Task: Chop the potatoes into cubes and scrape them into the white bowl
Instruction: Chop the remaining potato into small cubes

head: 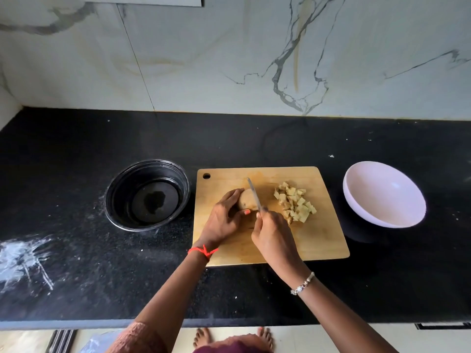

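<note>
Two hands cutting a potato (247, 200) on a wooden cutting board (321, 240).

The left hand (224, 216) curls around the potato's left side, mid-board. The right hand (272, 235), just right and nearer, grips a knife (254, 193), its blade resting on the potato's right end. Potato cubes (294, 202) lie right of the blade; the white bowl (382, 194) sits right of the board.

A black speckled countertop (254, 143) carries a wooden cutting board (318, 240), a black bowl (112, 197) left of it, a white bowl (382, 194) right.
</note>
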